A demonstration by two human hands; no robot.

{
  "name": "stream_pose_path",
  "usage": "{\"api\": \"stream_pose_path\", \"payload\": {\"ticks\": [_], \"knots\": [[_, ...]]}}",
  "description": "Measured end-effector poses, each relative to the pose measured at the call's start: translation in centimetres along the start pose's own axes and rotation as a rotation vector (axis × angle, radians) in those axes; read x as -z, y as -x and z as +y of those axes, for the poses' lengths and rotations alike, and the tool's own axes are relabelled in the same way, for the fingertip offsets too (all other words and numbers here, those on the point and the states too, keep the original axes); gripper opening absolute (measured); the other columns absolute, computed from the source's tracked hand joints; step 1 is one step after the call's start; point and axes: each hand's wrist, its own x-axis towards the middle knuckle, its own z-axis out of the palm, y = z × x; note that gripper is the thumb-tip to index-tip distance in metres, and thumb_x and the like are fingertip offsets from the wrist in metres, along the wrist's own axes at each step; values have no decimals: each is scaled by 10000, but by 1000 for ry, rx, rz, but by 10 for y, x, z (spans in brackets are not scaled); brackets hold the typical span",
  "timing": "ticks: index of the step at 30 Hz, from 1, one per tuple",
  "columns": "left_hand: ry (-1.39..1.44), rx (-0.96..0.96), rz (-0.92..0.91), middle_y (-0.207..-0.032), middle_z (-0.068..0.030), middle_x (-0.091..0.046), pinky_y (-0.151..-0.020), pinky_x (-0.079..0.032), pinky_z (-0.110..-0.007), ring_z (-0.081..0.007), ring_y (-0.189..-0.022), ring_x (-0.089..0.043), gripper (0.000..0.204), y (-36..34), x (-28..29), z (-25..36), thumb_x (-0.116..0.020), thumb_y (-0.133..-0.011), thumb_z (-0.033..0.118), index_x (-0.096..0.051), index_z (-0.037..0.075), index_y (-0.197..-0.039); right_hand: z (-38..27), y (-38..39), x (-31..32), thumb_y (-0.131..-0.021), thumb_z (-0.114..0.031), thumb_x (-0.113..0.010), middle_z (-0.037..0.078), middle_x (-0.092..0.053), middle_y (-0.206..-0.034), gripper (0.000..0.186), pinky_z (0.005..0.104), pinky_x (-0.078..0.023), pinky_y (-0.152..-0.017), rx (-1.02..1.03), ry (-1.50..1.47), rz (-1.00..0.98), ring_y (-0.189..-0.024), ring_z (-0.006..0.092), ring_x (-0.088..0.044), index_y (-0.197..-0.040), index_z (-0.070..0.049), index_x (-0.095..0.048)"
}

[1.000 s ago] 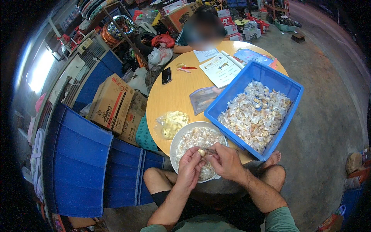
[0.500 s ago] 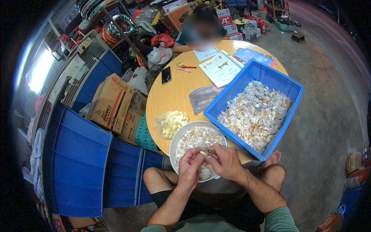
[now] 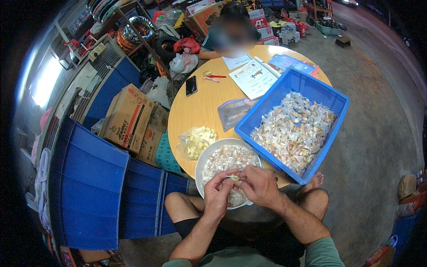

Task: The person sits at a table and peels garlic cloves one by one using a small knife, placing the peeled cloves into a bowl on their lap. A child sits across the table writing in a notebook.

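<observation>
My left hand (image 3: 218,189) and my right hand (image 3: 258,184) meet over a white bowl (image 3: 200,161), fingers closed. Between the fingertips is a small pale garlic clove (image 3: 235,179), pinched by my left hand. A thin, shiny blade (image 3: 231,176) lies across it, apparently in my right hand's fingers; its handle is hidden. Papery, whitish skins (image 3: 227,158) fill much of the bowl. To the right a blue plastic bin (image 3: 249,141) holds a heap of garlic cloves (image 3: 298,129) in pale skins. A clear bag of pale yellow peeled cloves (image 3: 199,141) sits left of the bowl.
The round wooden table (image 3: 191,111) carries a phone (image 3: 191,85), red pens (image 3: 215,76), a zip pouch (image 3: 232,115) and an open workbook (image 3: 254,79). Another person (image 3: 233,33) sits across. Blue panels (image 3: 89,182) and cardboard boxes (image 3: 126,118) stand at left.
My hands stay over the bowl with small finger shifts. The blade has tilted and now catches the light. The bin and bag hold their places.
</observation>
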Motion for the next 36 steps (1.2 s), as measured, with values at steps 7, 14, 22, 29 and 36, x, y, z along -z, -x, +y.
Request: {"api": "stream_pose_path", "payload": {"ticks": [7,14,22,29,36], "knots": [[4,5,-3,-1014,-75,-677,-743,-496,-238,-98,-794,-592,222,1,-1,2,-611,-940,8,-641,-29,-1156,-1,-1,2,-830,-138,-689,149,-590,-756,170,460,-487,-600,12,0,26,-701,370,-629,-866,-37,-557],[267,161,-76,-927,-67,-656,-705,-488,-249,-126,-759,-592,198,0,12,-4,-610,-961,49,-615,-23,-1145,1,0,3,-840,-124,-675,171,-577,-724,157,462,-476,-592,-14,-106,-14,-671,385,-617,-866,-34,-550],[242,217,-89,-943,-89,-669,-703,-495,-262,-128,-781,-616,186,-1,6,4,-580,-967,33,-600,-22,-1144,0,0,4,-799,-155,-709,149,-594,-742,231,454,-491,-605,-37,-83,-27,-687,381,-627,-870,-36,-526],[229,241,-134,-926,-93,-675,-690,-496,-255,-131,-772,-621,202,-2,11,7,-608,-946,50,-598,-24,-1134,4,2,4,-779,-155,-726,128,-604,-778,236,450,-494,-620,49,3,-46,-719,347,-634,-860,-57,-528],[230,261,-139,-927,-74,-671,-614,-514,-243,-119,-736,-628,183,-4,10,10,-609,-947,79,-602,-1,-1112,1,-2,5,-772,-159,-735,106,-598,-754,234,425,-498,-618,42,7,-5,-712,324,-637,-841,-60,-535]]}}
